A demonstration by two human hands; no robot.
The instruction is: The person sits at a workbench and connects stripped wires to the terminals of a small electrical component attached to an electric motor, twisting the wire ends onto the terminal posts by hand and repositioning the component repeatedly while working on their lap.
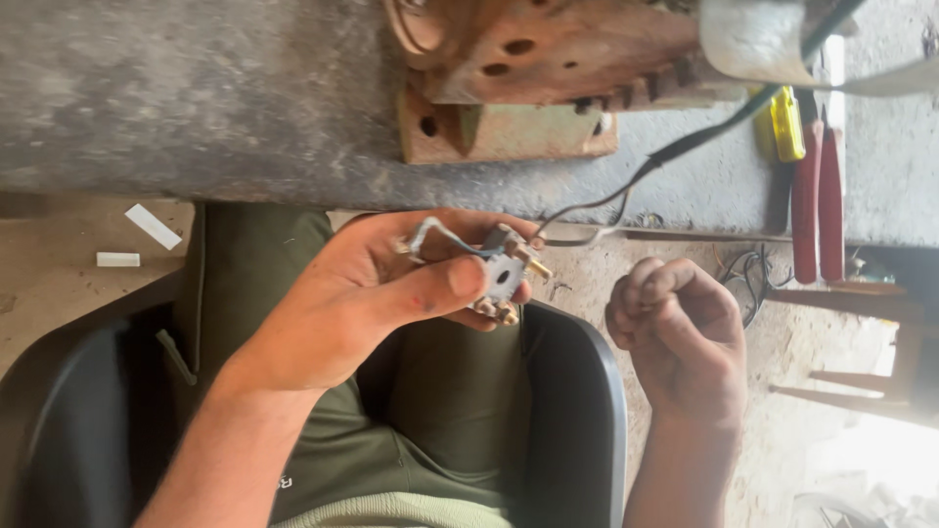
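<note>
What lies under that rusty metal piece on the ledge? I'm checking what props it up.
Under the rusty metal piece sits a rusty block with holes, resting on the concrete ledge. How far the block reaches beneath is covered by the piece itself.

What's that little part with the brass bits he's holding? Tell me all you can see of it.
The part is a small pale grey plastic block with a dark round hole in its face and brass terminals sticking out at its top right and bottom edges. Thin wires, pale and bluish, loop from its upper side. The left hand pinches it, thumb across the front, fingers behind, above the lap. The right hand is apart from it.
</note>
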